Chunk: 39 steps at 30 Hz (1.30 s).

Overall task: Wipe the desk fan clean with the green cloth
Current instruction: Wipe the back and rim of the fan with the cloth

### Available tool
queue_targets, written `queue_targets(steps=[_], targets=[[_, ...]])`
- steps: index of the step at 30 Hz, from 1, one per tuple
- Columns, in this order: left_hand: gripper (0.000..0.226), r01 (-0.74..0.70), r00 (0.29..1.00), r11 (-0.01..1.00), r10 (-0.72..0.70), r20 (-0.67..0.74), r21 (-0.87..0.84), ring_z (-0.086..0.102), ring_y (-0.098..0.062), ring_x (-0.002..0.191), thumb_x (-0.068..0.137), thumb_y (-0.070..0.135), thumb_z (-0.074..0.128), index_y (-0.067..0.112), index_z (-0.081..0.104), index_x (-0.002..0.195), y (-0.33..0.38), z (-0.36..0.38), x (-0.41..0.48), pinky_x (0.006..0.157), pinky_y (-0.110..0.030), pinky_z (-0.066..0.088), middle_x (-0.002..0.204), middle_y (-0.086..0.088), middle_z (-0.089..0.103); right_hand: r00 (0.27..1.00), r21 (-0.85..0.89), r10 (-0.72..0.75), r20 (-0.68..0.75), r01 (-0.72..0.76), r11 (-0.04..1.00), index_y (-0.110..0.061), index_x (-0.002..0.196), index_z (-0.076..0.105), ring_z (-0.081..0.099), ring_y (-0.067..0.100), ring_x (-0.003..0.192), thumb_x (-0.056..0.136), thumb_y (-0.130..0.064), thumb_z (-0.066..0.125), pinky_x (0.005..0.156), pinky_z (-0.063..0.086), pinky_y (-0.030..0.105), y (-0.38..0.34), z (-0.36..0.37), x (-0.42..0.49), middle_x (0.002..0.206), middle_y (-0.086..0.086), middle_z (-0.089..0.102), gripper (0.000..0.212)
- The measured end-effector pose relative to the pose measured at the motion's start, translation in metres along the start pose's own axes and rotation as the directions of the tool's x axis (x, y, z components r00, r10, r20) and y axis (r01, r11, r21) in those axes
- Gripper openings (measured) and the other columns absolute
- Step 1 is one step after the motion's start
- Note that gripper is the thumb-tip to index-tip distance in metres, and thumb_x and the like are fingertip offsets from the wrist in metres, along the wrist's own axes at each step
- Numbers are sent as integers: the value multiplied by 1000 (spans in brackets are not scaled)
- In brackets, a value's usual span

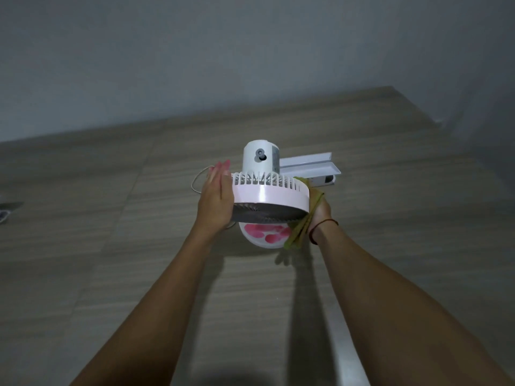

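A small pink-and-white desk fan (267, 192) is tilted so its dark front grille faces down towards me and its white motor housing points up and away. Its white base with a pink paw print (264, 232) shows below the head. My left hand (216, 199) lies flat against the fan's left rim with the fingers straight. My right hand (320, 210) presses the green cloth (302, 227) against the right rim; the cloth hangs down between palm and fan. Much of the right hand's fingers are hidden behind the cloth and fan.
The fan is over a wood-grain desk top (139, 246) that meets a grey wall at the back. A white box-like object (312, 169) lies just behind the fan on the right. A thin white cord (196, 181) loops behind my left hand. A dark item (8, 210) sits at the far left edge.
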<state>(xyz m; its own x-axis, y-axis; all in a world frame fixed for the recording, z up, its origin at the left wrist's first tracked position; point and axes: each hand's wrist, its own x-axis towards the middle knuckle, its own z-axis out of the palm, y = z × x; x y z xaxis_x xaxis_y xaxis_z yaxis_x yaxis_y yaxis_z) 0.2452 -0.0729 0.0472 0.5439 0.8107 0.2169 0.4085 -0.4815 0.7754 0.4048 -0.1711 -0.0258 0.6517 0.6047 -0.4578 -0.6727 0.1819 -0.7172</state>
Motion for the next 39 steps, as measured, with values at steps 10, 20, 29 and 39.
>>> queue_targets(steps=[10,20,29,39], targets=[[46,75,997,996,-75,2,-50,27,-22,144,103,24,23,9,37,144,7,-1,9,120,-36,21,153,-10,35,949,-346,-288,-124,231,909,-17,72,66,61,26,89,92,-38,44,92,49,42,-34,32,-23,84,5,66,37],[40,176,981,919,-195,-18,-352,52,-28,124,102,24,31,5,60,121,13,-4,6,106,-39,40,129,-15,59,719,-748,-468,515,643,165,-3,114,64,48,30,128,100,-22,26,116,26,39,-14,120,-107,123,16,64,45],[34,183,981,897,-194,13,-402,63,-34,107,93,36,54,6,70,96,30,-15,-5,87,-36,50,113,-20,66,841,-759,-523,140,431,489,-11,140,45,38,26,139,94,-40,46,117,29,44,-40,84,-96,148,8,45,54],[43,122,960,978,-72,-271,170,53,-29,101,89,48,52,7,62,94,43,-14,-30,88,-43,45,103,-11,59,794,-854,-608,13,325,407,-10,121,65,42,28,134,88,-47,56,110,38,42,-20,66,-106,144,11,47,51]])
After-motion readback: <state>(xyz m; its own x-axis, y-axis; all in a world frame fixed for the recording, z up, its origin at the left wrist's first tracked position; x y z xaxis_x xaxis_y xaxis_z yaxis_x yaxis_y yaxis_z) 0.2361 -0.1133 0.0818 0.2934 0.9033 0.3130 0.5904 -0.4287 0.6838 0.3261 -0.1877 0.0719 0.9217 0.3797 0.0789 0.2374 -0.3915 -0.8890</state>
